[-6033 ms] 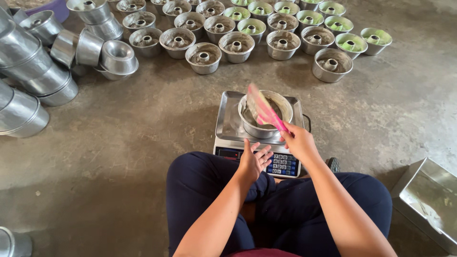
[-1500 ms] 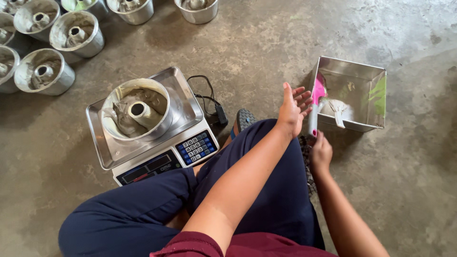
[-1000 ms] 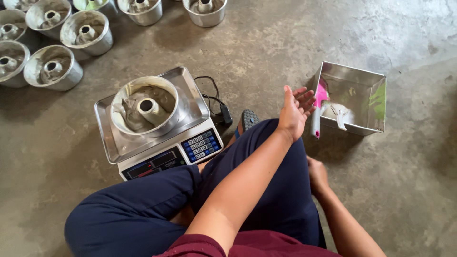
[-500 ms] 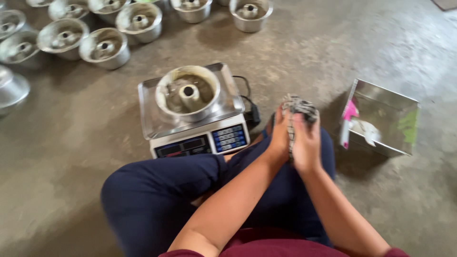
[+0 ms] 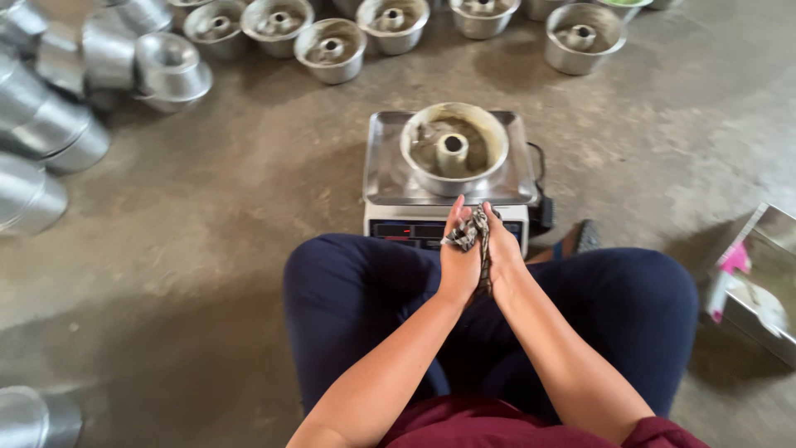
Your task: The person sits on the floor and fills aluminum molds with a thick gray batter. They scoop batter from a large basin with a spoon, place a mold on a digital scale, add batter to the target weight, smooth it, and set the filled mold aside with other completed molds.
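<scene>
A digital scale [image 5: 448,195] sits on the concrete floor [image 5: 249,216] just ahead of the person's knees, with a steel platform and a keypad panel partly hidden behind the hands. On the platform stands 1 round metal ring mould [image 5: 454,148] with a centre tube, its inside smeared with grey batter. More such moulds [image 5: 332,50] form a row along the top, each round, shiny and streaked with batter. At the far left, empty moulds [image 5: 50,124] lie stacked on their sides, smooth and bright. A black cable [image 5: 541,187] loops at the right side of the scale. At the right edge, a square steel tray [image 5: 767,286] holds a pink tool [image 5: 728,265], partly cut off by the picture.

Between the scale and the lap, the left hand [image 5: 460,261] and right hand [image 5: 502,257] press palm to palm around a crumpled, dark patterned cloth [image 5: 473,236]. The grip is closed flat on the cloth, fingers straight and pointing toward the scale; the cloth's bunched end pokes out by the fingertips, and a strip runs down between the palms.
</scene>
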### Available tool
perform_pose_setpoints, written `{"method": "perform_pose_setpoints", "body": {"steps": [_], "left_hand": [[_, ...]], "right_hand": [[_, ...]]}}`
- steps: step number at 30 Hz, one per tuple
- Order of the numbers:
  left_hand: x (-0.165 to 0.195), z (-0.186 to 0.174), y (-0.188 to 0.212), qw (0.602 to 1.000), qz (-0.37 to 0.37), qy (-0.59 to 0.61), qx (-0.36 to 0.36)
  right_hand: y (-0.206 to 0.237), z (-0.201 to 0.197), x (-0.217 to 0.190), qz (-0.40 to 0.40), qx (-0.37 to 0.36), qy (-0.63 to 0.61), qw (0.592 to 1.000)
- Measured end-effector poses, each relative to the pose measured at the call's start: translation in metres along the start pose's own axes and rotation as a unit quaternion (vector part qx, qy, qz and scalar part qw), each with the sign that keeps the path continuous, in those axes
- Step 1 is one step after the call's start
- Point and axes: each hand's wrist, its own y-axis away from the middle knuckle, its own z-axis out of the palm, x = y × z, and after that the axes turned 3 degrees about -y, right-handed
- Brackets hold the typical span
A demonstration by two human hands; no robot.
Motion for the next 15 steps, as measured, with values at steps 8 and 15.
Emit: {"method": "perform_pose_setpoints", "body": {"steps": [8, 15], "left_hand": [[-0.004, -0.020, 0.019, 0.995, 0.027, -0.088, -0.041], [-0.024, -0.065, -0.049, 0.981, -0.051, 0.065, 0.174]], "right_hand": [[0.009, 0.020, 0.005, -0.026, 0.082, 0.146, 0.986], [0.048, 0.023, 0.045, -0.222, -0.126, 0.506, 0.824]]}}
